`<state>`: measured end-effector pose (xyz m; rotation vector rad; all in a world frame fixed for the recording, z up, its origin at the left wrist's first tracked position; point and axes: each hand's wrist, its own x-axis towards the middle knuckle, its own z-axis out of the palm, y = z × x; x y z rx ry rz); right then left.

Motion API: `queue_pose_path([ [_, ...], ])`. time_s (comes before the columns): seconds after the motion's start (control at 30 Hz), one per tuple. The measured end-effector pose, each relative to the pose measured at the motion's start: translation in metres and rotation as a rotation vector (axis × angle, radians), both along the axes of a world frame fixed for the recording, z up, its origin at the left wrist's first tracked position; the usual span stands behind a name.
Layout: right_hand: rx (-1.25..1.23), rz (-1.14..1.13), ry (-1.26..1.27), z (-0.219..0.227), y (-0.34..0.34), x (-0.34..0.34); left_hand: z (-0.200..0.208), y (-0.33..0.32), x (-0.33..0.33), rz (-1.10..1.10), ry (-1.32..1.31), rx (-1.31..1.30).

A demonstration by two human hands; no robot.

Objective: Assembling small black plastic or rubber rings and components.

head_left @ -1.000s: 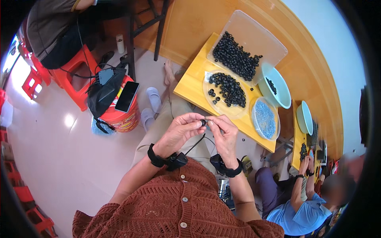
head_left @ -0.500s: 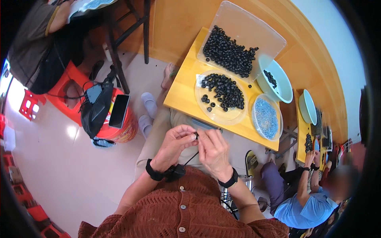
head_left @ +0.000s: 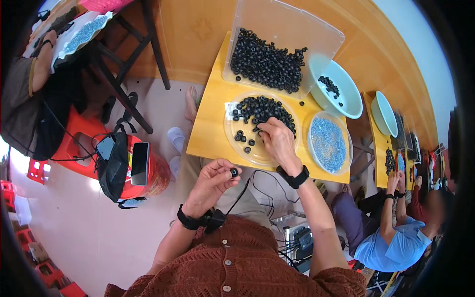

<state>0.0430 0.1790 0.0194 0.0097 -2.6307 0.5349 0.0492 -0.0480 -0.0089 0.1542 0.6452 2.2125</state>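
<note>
Between the thumb and fingers of my left hand [head_left: 213, 181] is a small round black part [head_left: 234, 172] with a hole in its middle, held short of the table's front edge. My right hand [head_left: 280, 143] reaches over a round clear plastic tray [head_left: 232, 140], its fingers bent together at the heap of similar black parts [head_left: 267, 110]. Whatever its fingertips pinch is hidden among those parts. A few loose black parts [head_left: 241, 136] lie apart from the heap, at the tray's left side.
On the yellow table [head_left: 210, 119] a clear bin [head_left: 316, 37] of black parts lies tipped, near a pale green basin [head_left: 346, 106] and a dish of small bluish pieces [head_left: 326, 143]. Left stands a red bucket [head_left: 157, 173] carrying a phone. A co-worker [head_left: 396, 245] sits at right.
My right hand has left my left hand and moved forward to the heap on the tray. The left hand keeps the black part, now turned hole outward. The view has shifted slightly.
</note>
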Motion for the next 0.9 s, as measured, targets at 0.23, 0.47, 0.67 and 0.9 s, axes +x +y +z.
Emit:
queue_pose_path([
  [0.23, 0.108, 0.081, -0.193, -0.016, 0.003, -0.019, -0.009, -0.004, 0.000, 0.029, -0.036, 0.025],
  [0.47, 0.019, 0.040, -0.172, -0.019, 0.002, -0.015, -0.014, -0.004, 0.000, 0.018, -0.054, 0.038],
  [0.67, 0.065, 0.057, -0.130, -0.020, -0.007, -0.002, -0.013, -0.009, 0.005, 0.025, -0.060, 0.048],
  [0.9, -0.153, -0.099, -0.203, -0.021, -0.015, 0.032, -0.017, -0.017, 0.010, 0.035, -0.050, 0.059],
])
